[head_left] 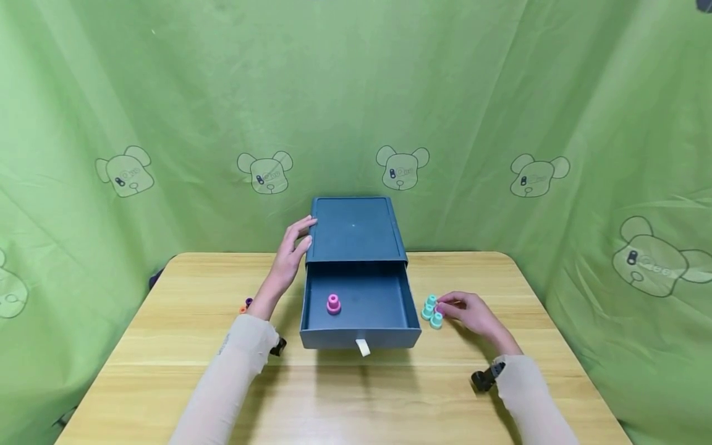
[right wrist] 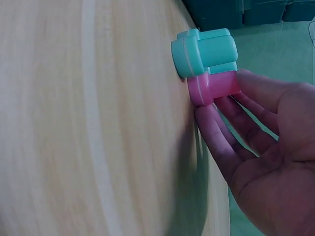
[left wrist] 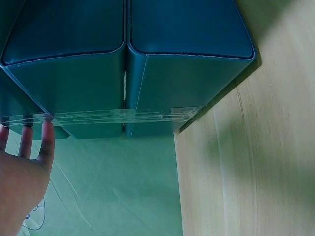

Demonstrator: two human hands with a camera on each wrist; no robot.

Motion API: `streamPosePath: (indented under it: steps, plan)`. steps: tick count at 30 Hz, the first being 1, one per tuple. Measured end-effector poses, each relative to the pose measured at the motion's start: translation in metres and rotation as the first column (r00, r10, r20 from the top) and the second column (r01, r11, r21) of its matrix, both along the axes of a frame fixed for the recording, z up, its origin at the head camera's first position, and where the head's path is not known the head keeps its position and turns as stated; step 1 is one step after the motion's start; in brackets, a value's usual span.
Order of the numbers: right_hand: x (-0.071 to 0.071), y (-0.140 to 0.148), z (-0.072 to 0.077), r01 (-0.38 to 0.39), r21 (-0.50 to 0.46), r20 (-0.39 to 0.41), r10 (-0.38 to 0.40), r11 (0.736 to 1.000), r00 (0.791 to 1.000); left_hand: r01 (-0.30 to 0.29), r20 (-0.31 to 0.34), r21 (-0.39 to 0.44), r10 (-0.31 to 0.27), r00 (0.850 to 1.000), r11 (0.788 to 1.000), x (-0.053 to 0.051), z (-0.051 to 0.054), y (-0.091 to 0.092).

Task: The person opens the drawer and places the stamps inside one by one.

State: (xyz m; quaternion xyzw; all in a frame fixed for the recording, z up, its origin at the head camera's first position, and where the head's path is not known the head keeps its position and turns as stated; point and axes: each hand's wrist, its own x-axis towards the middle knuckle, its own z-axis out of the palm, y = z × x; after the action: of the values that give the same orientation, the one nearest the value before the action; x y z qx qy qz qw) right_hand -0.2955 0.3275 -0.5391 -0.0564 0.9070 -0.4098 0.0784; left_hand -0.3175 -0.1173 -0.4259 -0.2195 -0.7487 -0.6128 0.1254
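In the head view my left hand (head_left: 287, 256) rests against the left side of a dark blue drawer cabinet (head_left: 356, 228), its fingers extended. The left wrist view shows the fingertips (left wrist: 47, 132) at the cabinet's side, by a strip of clear tape (left wrist: 123, 116). The drawer (head_left: 361, 338) is pulled out, and one pink stepped plastic peg (head_left: 333, 305) stands inside it. Right of the drawer, my right hand (head_left: 470, 311) pinches another pink peg (right wrist: 224, 84) between thumb and fingers. That peg stands on the table against several teal pegs (right wrist: 216, 51), partly hidden by the fingers in the head view.
Small orange (head_left: 243, 309) and purple (head_left: 249, 301) pieces lie left of the cabinet, partly behind my left forearm. A white pull tab (head_left: 363, 347) hangs from the drawer front. Green curtains (head_left: 356, 93) surround the wooden table (head_left: 183, 296).
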Motion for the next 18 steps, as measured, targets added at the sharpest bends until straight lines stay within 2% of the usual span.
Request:
streamPosePath:
  steps: [9, 12, 18]
  plan:
    - [0.0016, 0.0006, 0.0, -0.001, -0.053, -0.011, 0.001, 0.999, 1.0, 0.0, 0.012, 0.001, 0.0, 1.0, 1.0, 0.0012, -0.0012, 0.0]
    - [0.0031, 0.0012, 0.0016, 0.027, -0.078, -0.002, -0.028, 0.997, 1.0, -0.003, 0.012, -0.002, 0.003, 1.0, 1.0, 0.0013, -0.0015, 0.0001]
    - [0.0024, 0.0054, 0.0082, 0.044, -0.077, -0.04, -0.047, 0.996, 0.998, 0.01, -0.005, 0.014, -0.01, 1.0, 1.0, -0.0024, -0.0027, -0.0004]
